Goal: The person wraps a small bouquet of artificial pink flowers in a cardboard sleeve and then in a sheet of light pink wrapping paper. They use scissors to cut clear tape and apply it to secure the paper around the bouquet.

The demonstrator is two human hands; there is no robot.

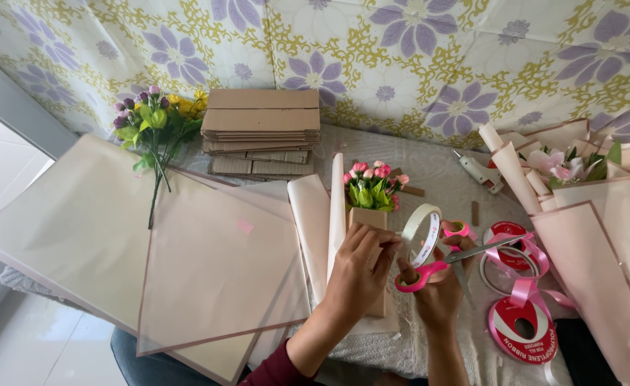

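The left hand (358, 269) is gripping the small cardboard box of pink flowers (369, 214) at centre. The right hand (436, 286) at four o'clock, fingers curled shut, is holding pink scissors (444, 263) and a tape roll (421, 234) — box filled, apparently still unwrapped, pink sheets (215, 271) waiting at nine o'clock.

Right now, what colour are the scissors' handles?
Pink, on the scissors in the right hand; head view.

Before me hangs a creased backdrop sheet printed with purple flowers and yellow leafy scrolls on white (401, 64), covering the whole wall behind my worktable. The table wears a pale textured cloth (436, 171). To my left runs a grey wall edge (15, 100), and beyond it glossy white floor tiles (0, 154) catch bright daylight.
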